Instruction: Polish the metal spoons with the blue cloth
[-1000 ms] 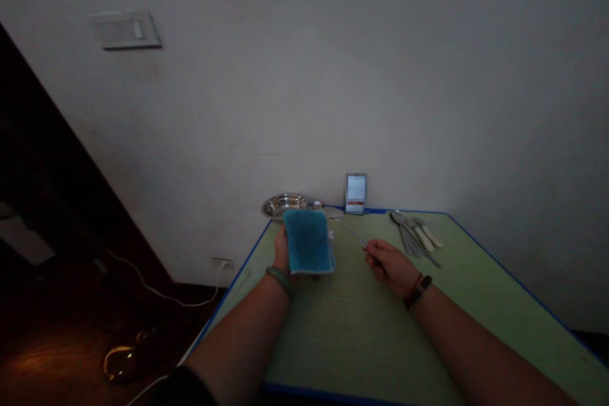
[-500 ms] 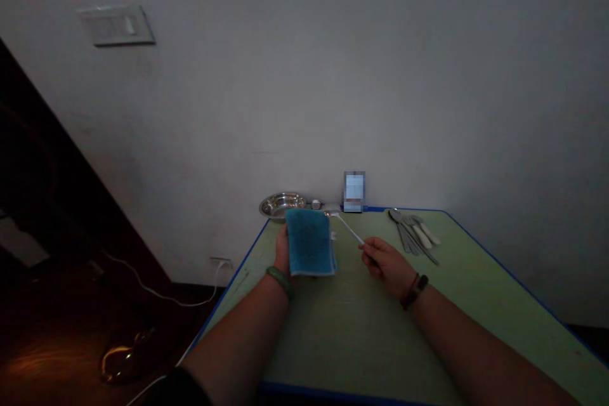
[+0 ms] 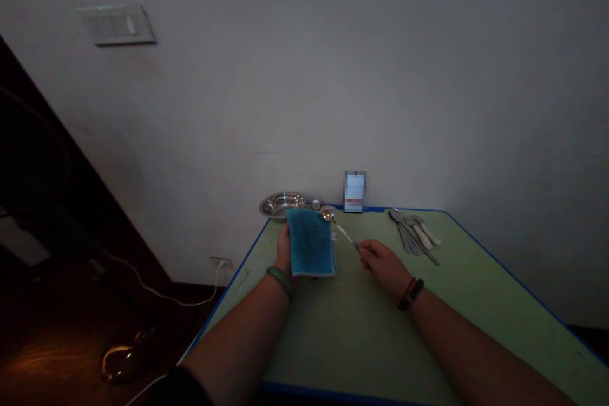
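Observation:
My left hand [image 3: 283, 248] holds up a folded blue cloth [image 3: 311, 244]; most of its fingers are hidden behind the fabric. In my right hand [image 3: 380, 260] is the handle of a long metal spoon [image 3: 346, 235], pinched near its end. The spoon's bowl is at the cloth's upper right corner, in front of it or against its edge; I cannot tell whether they touch. Right of my right hand, a small pile of spoons and forks [image 3: 413, 235] lies on the table, some with pale handles.
A shiny metal basin [image 3: 283, 205] stands at the table's far left corner, with a small white object [image 3: 316, 204] beside it. A lit phone [image 3: 354, 192] leans on the wall. The green table [image 3: 342, 342] has a blue edge. A white cable [image 3: 162, 297] hangs at the left.
My right hand has shifted slightly left, and the spoon's bowl has turned so that its shiny face shows beside the cloth. The left hand and cloth have hardly moved.

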Demonstrator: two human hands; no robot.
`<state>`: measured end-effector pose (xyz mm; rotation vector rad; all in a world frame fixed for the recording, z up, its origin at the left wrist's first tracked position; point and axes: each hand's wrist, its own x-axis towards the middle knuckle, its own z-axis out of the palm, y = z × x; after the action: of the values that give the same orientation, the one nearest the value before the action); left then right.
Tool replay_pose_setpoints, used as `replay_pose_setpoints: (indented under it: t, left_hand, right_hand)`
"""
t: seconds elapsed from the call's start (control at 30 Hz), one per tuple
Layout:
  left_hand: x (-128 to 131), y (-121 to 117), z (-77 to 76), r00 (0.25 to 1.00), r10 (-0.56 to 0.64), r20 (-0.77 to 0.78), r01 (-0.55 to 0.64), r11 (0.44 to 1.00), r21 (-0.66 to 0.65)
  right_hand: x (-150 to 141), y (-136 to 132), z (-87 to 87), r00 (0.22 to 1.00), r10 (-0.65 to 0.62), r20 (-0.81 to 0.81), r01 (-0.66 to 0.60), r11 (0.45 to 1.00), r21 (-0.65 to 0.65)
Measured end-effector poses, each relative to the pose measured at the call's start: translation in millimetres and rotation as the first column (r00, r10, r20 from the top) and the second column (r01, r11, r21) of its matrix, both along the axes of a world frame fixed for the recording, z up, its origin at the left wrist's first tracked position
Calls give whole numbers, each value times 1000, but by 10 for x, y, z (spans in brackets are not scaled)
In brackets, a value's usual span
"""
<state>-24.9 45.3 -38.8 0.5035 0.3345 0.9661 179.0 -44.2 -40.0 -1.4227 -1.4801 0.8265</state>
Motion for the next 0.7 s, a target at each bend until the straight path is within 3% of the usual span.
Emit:
replay_pose_setpoints:
  t: [0.13,0.37,0.7]
  left_hand:
    - [-1,-11,9,999,13,-31,-13,1000,-8]
    - [8,-54,68,998,50,-27,-50,999,-4]
    - [5,-47,72,998,33,-44,-34,999,-22]
  right_hand:
    - [-6,-21,34,997,-13,72,9,998,57]
    - [9,-13,19,995,-14,104,10,999,42]
    - [8,-19,-23,979,42,197,-69,989,128]
